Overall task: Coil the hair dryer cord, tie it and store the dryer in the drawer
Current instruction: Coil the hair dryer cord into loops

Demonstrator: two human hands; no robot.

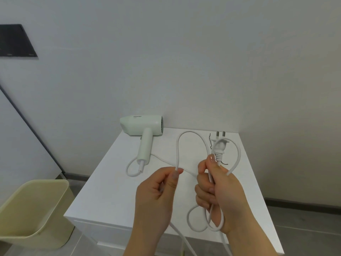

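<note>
A pale green hair dryer [143, 130] lies on the white cabinet top [114, 185] near the wall, its handle pointing toward me. Its white cord [177, 145] loops off the handle's end and rises in an arc between my hands. My left hand [156, 198] pinches one strand of that cord between thumb and fingers. My right hand [219, 196] grips a bundle of several cord loops just below the white plug [220, 145], whose prongs point up. A thin black tie [210, 140] lies on the top behind the plug.
A beige plastic bin [35, 213] stands on the floor to the left of the cabinet. The wall runs close behind the dryer. A drawer front [103, 231] shows below the cabinet's near edge. Cord hangs down past that edge.
</note>
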